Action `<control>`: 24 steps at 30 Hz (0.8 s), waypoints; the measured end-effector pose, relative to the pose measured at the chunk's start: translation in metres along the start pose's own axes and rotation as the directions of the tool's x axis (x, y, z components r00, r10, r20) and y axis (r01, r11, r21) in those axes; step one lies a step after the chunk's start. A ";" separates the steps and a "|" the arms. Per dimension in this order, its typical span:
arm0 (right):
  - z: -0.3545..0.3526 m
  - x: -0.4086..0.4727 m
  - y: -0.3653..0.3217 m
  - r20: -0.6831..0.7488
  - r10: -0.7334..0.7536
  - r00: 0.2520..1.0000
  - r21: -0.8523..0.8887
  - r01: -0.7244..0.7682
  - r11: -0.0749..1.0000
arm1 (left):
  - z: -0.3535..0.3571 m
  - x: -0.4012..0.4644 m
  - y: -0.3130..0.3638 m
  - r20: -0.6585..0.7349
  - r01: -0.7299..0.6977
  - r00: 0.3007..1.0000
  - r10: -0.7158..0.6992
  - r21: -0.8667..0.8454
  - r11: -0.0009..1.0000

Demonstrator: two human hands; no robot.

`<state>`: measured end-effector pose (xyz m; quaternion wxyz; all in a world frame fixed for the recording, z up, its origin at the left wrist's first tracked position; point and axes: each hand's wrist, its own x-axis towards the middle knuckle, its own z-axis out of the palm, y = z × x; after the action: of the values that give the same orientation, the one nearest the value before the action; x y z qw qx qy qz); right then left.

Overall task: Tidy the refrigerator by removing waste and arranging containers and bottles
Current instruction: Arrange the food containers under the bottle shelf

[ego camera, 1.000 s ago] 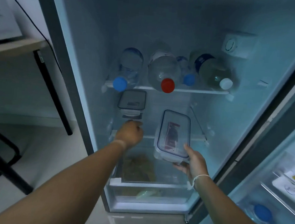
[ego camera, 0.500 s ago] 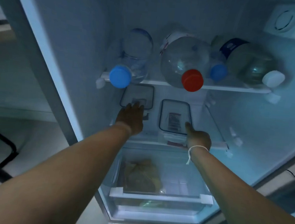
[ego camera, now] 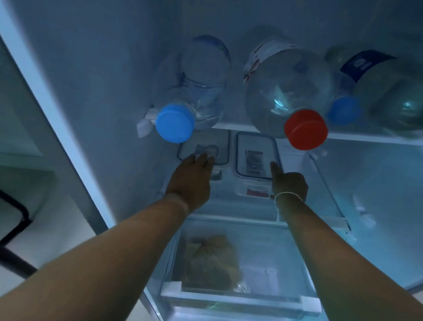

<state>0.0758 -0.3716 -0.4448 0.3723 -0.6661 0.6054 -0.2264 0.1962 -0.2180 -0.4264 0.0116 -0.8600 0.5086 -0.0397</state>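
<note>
Two clear lidded containers sit side by side on the middle fridge shelf. My left hand (ego camera: pixel 192 178) lies flat on the lid of the left container (ego camera: pixel 221 148), fingers stretched forward. My right hand (ego camera: pixel 288 185) rests against the near right corner of the right container (ego camera: pixel 255 155), thumb along its lid edge; the other fingers are hidden. Above, on the upper shelf (ego camera: pixel 371 138), several plastic bottles lie on their sides, caps toward me: a blue-capped bottle (ego camera: pixel 201 83), a red-capped bottle (ego camera: pixel 286 90), a small blue-capped one (ego camera: pixel 343 110) and a white-capped one (ego camera: pixel 400 99).
Below the shelf a clear crisper drawer (ego camera: pixel 240 299) holds a tied brownish bag (ego camera: pixel 212 261). The fridge's left wall edge (ego camera: pixel 57 112) frames the opening. A black metal chair frame (ego camera: pixel 10 233) stands outside at lower left.
My right hand carried the right container in from outside and set it on the middle shelf beside the left one. My left hand slid further onto the left lid. The view moved closer.
</note>
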 end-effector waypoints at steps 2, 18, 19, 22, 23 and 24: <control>0.003 0.004 -0.002 0.005 -0.003 1.000 -0.003 0.003 1.000 | 0.002 0.001 -0.001 0.008 0.000 1.000 0.000 0.007 1.000; 0.008 0.019 0.000 0.026 -0.066 0.998 -0.052 0.067 0.996 | -0.004 -0.002 0.001 -0.048 0.013 0.999 -0.014 -0.028 1.000; 0.009 0.020 0.001 0.031 -0.067 0.997 -0.045 0.069 0.997 | -0.004 -0.002 0.001 -0.050 0.016 0.999 -0.017 -0.035 0.999; 0.008 0.019 -0.001 0.044 -0.066 0.997 -0.039 0.068 0.997 | -0.004 -0.002 0.001 -0.053 0.021 0.998 -0.024 -0.055 0.998; 0.009 0.021 -0.001 0.054 -0.063 0.997 -0.023 0.064 0.998 | -0.005 -0.002 0.001 -0.050 0.022 0.998 -0.024 -0.054 0.998; 0.010 0.023 -0.002 0.058 -0.055 0.997 -0.005 0.056 0.998 | -0.005 -0.002 0.001 -0.048 0.022 0.999 -0.025 -0.051 0.998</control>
<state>0.0878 -0.3915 -0.4530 0.3810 -0.6902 0.5763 -0.2153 0.1942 -0.2171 -0.4217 -0.0230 -0.8648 0.4994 -0.0477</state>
